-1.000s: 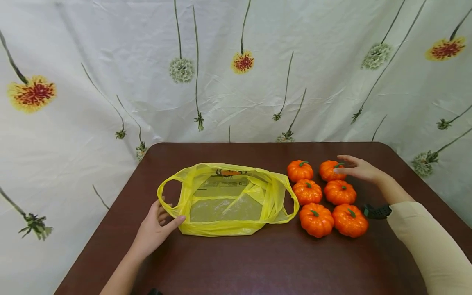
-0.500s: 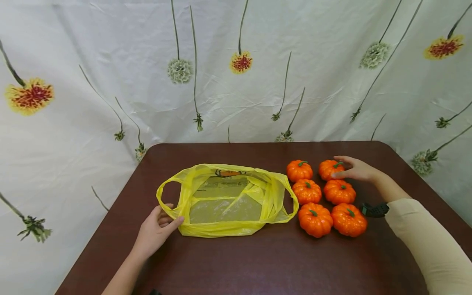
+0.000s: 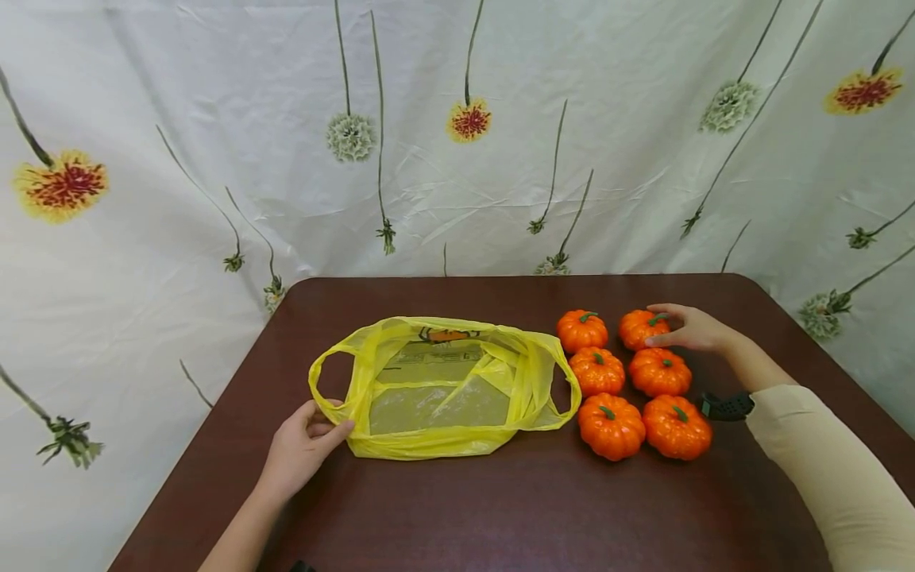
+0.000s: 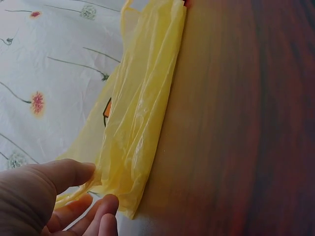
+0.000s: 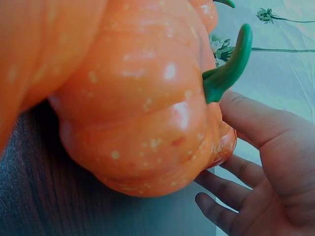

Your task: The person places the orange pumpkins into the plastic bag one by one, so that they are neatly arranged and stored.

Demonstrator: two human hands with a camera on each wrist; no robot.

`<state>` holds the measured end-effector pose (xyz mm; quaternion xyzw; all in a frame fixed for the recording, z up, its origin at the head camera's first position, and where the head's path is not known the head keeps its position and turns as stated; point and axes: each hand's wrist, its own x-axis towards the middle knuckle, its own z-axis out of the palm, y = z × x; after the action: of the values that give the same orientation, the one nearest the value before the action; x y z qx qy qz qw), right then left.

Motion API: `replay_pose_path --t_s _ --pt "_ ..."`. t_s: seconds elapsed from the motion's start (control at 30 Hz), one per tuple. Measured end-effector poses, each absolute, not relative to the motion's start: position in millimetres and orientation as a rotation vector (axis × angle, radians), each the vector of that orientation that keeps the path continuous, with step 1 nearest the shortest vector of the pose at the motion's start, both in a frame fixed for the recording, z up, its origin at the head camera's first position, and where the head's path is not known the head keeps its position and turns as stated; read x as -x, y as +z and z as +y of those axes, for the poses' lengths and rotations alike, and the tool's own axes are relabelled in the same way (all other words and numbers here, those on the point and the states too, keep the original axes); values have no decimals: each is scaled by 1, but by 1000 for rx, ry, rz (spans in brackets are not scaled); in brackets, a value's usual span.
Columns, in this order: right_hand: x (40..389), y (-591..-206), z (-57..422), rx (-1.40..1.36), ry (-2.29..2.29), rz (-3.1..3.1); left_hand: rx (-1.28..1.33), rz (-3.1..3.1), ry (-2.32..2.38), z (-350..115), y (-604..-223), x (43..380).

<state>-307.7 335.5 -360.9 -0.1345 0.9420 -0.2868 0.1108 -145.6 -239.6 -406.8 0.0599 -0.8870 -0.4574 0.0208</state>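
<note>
Your left hand (image 3: 300, 445) pinches the near left part of a thin, translucent yellow plastic bag (image 3: 436, 445) between thumb and fingers, at the loop handle; the bag sits left of the middle of the dark reddish-brown, wood-grained worktop (image 3: 457, 516), well apart from its far corners, its mouth spread wide and facing up, with an orange and black print (image 3: 446, 335) on the inside of its far wall; a loop handle stands out at each end.

Your right hand (image 3: 693, 330) curves round a glossy orange, ribbed, round pumpkin with a green stem (image 3: 635, 332), thumb on the near side and fingers on the far side; this pumpkin is the far right one of six, set in two columns of three between the bag and the right edge of the worktop; to its left stands the far left pumpkin (image 3: 580, 332), a small gap between them; nearer you come the middle left pumpkin (image 3: 595, 373) and the middle right pumpkin (image 3: 658, 373), then the near left pumpkin (image 3: 611, 433) and the near right pumpkin (image 3: 676, 433); the bag's right handle reaches close to the left column, though you cannot tell whether it touches; behind the worktop's far edge hangs a pale cloth with printed flowers (image 3: 500, 206).
</note>
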Motion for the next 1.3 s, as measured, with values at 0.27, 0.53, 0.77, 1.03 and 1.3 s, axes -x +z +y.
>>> replay_pose_path --t_s 0.27,0.53,0.77,1.03,1.3 --pt "305 -359 336 336 -824 2800 -175 -2746 -1442 -238 -406 145" --pt "301 -352 336 265 -989 2808 -181 -2732 -1498 -238 -407 144" --pt "299 -345 331 260 -1105 2826 -166 -2702 -1528 -239 -408 146" --pt "292 -331 321 284 -1218 2829 -164 -2697 -1545 -238 -407 145" --pt "280 -315 306 327 -1240 2819 -165 -2700 -1547 -238 -407 147"
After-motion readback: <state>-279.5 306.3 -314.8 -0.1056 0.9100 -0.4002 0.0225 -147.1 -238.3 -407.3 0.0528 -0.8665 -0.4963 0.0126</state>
